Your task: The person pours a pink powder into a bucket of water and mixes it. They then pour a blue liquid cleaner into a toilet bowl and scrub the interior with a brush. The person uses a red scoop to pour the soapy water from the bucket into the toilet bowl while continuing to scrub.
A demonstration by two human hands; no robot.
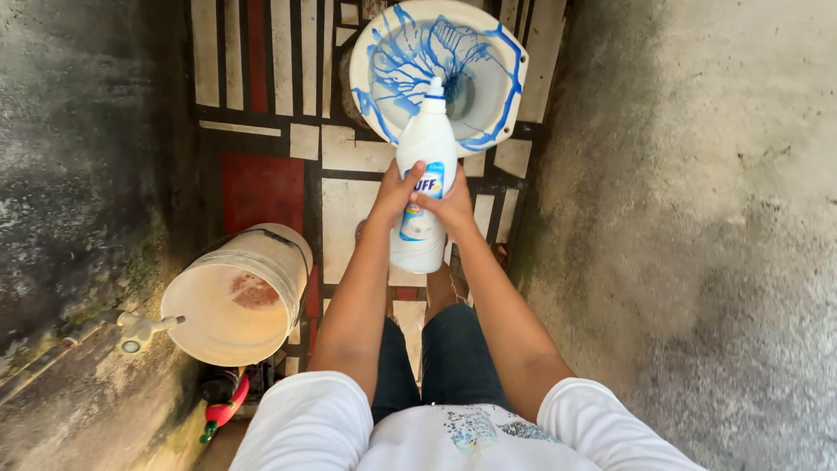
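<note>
Both hands wrap a white bottle (425, 174), nozzle pointing away toward the toilet bowl (384, 52) just beyond. Left hand (395, 194) grips the bottle's left side, right hand (451, 209) the right side, fingers across the label; palms hidden behind the bottle. Blue liquid streaks the bowl; its far rim is cut off at the top edge. Bucket (240, 301) sits left of the left forearm, tap (139, 330) beside it. Feet mostly hidden under the bottle.
</note>
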